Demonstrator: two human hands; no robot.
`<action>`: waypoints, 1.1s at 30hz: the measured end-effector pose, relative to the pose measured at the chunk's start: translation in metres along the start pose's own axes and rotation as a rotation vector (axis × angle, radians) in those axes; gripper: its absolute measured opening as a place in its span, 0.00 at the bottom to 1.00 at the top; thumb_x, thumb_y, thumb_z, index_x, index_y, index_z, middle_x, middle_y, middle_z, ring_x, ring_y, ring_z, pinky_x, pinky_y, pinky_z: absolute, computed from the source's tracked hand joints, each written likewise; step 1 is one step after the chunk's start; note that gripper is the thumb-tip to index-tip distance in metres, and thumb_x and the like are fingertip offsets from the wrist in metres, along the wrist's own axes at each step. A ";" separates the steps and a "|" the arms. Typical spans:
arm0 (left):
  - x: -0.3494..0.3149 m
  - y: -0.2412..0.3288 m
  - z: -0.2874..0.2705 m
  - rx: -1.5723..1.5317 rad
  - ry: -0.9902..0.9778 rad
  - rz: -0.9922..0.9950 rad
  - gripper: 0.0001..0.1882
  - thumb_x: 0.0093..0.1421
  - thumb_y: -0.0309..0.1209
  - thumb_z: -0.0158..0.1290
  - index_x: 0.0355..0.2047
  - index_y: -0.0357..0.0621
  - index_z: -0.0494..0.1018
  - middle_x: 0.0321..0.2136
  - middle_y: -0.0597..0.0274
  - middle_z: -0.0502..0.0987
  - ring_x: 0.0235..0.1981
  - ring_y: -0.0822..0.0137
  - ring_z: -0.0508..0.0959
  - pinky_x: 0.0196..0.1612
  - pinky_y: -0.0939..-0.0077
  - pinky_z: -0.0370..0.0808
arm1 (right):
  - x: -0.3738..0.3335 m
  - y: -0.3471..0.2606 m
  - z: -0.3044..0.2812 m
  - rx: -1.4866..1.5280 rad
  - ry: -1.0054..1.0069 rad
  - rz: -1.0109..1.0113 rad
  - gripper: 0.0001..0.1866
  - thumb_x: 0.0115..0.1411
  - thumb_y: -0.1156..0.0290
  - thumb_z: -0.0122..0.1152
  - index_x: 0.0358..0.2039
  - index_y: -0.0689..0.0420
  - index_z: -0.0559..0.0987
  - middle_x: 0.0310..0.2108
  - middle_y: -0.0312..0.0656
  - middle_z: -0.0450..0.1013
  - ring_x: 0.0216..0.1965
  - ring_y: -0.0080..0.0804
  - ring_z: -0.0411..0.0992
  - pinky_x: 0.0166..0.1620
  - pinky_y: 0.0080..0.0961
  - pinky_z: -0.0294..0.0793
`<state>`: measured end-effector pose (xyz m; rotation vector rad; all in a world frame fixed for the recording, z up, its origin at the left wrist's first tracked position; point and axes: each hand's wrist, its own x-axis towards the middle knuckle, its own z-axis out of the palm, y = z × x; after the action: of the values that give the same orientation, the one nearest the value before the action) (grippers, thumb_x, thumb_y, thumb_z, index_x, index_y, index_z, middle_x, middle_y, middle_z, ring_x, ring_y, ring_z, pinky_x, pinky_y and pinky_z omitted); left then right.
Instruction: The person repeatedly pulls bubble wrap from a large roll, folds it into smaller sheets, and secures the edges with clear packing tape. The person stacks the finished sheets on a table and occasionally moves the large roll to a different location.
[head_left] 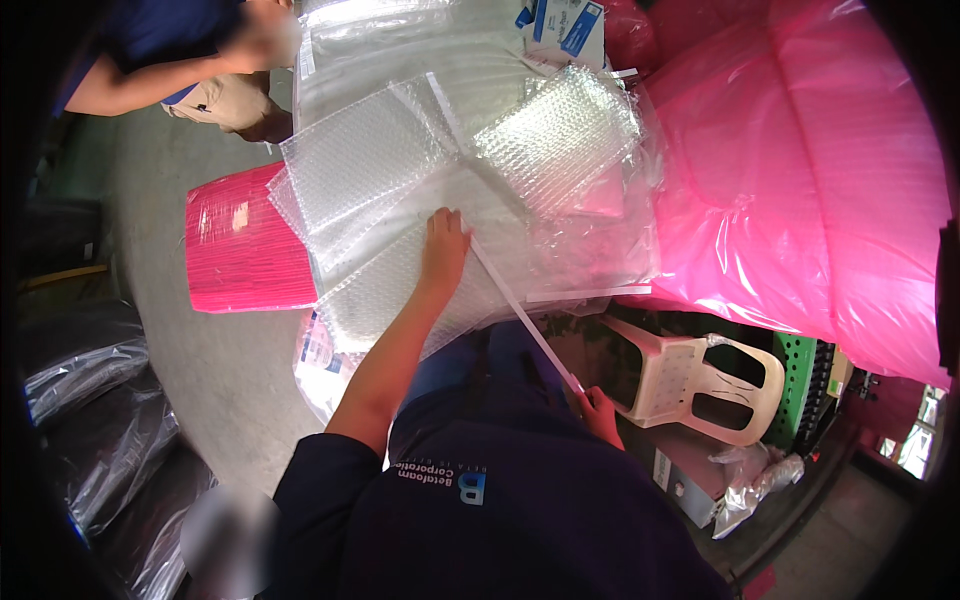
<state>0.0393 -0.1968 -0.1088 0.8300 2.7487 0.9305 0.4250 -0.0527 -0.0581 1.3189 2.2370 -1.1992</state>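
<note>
My left hand (447,243) rests on a clear bubble wrap sheet (375,295), its fingers closed at the far end of a narrow white strip (520,308). From there the strip slants down to the right along the sheet's edge, to my right hand (600,412) near my waist. The right fingers are pinched around its near end. Farther off lie another bubble wrap sheet (365,155), also with a white strip along one edge, and a shinier bubble wrap piece (560,135). My left fingertips are partly hidden.
Big pink plastic-wrapped bulk (790,170) fills the right. A pink stack (245,240) stands to the left. Below right are a beige plastic chair (690,385) and a grey box (690,475). Another person's arm (150,85) shows at upper left; dark wrapped bundles (110,440) lie lower left.
</note>
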 end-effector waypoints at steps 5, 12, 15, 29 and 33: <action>-0.022 0.029 -0.015 0.181 -0.173 -0.028 0.60 0.41 0.58 0.61 0.61 0.27 0.46 0.60 0.42 0.50 0.63 0.46 0.49 0.63 0.47 0.49 | -0.002 0.006 -0.004 0.008 0.001 0.016 0.18 0.58 0.57 0.57 0.29 0.62 0.72 0.22 0.49 0.71 0.25 0.38 0.70 0.31 0.32 0.67; -0.031 0.039 -0.018 0.278 -0.312 -0.146 0.76 0.27 0.70 0.59 0.64 0.30 0.37 0.66 0.45 0.34 0.68 0.50 0.35 0.60 0.31 0.34 | -0.013 -0.016 -0.022 -0.070 -0.060 -0.001 0.21 0.57 0.52 0.56 0.29 0.62 0.73 0.24 0.53 0.72 0.27 0.47 0.72 0.33 0.35 0.69; -0.032 0.046 -0.016 0.256 -0.304 -0.254 0.75 0.28 0.70 0.58 0.64 0.32 0.37 0.67 0.47 0.32 0.68 0.51 0.32 0.59 0.29 0.32 | -0.024 -0.033 -0.038 -0.114 -0.086 -0.031 0.22 0.57 0.51 0.56 0.29 0.61 0.74 0.25 0.54 0.72 0.28 0.49 0.72 0.33 0.38 0.69; -0.034 0.004 0.010 -0.368 -0.112 0.250 0.10 0.53 0.31 0.57 0.35 0.44 0.76 0.37 0.61 0.73 0.43 0.57 0.70 0.46 0.66 0.67 | 0.240 -0.162 -0.142 -0.502 0.028 -0.474 0.14 0.50 0.62 0.64 0.25 0.61 0.77 0.25 0.43 0.71 0.29 0.31 0.70 0.32 0.32 0.68; -0.039 0.019 -0.015 -0.372 -0.016 0.249 0.05 0.49 0.28 0.58 0.28 0.43 0.78 0.30 0.62 0.73 0.37 0.58 0.71 0.42 0.69 0.70 | 0.247 -0.193 -0.065 -0.492 0.446 -0.878 0.20 0.48 0.66 0.65 0.42 0.57 0.73 0.45 0.48 0.68 0.48 0.43 0.66 0.46 0.39 0.67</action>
<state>0.0767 -0.2131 -0.0883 1.1094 2.3790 1.4150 0.1421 0.0972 -0.0664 0.4107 3.3081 -0.4547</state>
